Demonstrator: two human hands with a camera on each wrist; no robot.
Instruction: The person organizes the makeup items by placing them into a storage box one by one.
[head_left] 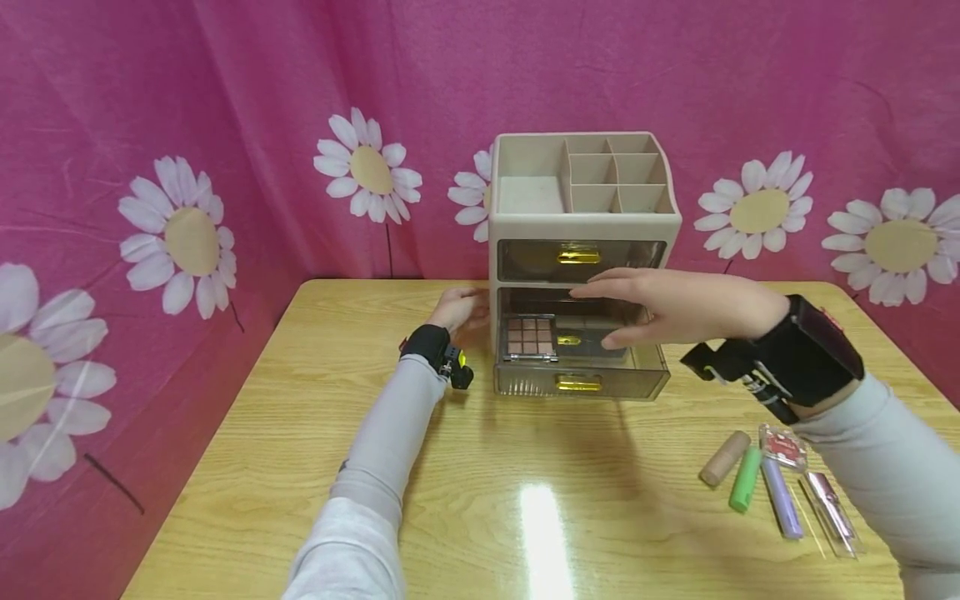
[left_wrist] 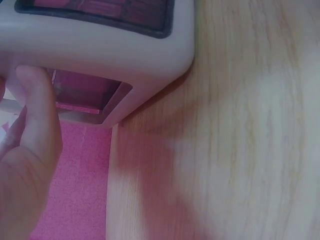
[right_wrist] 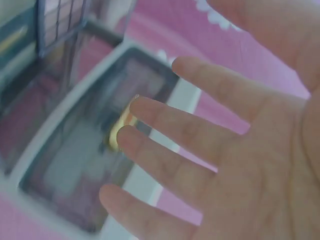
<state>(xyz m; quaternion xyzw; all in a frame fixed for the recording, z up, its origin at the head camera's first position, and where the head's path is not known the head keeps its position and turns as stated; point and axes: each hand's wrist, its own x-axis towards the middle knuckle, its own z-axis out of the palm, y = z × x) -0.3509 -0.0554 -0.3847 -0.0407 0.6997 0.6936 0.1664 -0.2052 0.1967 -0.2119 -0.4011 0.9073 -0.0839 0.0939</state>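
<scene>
A cream makeup organizer (head_left: 585,218) stands on the table with its lower clear drawer (head_left: 622,383) pulled out. In that drawer lie an eyeshadow palette (head_left: 530,336) and a dark flat item with a gold mark. My left hand (head_left: 459,310) rests against the organizer's left side; in the left wrist view its thumb (left_wrist: 36,95) lies along the edge by a window. My right hand (head_left: 660,302), empty, hovers over the drawer with fingers spread. Its fingertips overlap the gold handle (right_wrist: 120,131) of the shut upper drawer in the right wrist view.
At the right lie a brown tube (head_left: 725,458), a green tube (head_left: 746,479), a purple tube (head_left: 782,498), a red compact (head_left: 784,447), a thin stick and a pink slim pack (head_left: 831,510). Behind the wooden table (head_left: 360,367) hangs a pink flowered curtain (head_left: 420,67).
</scene>
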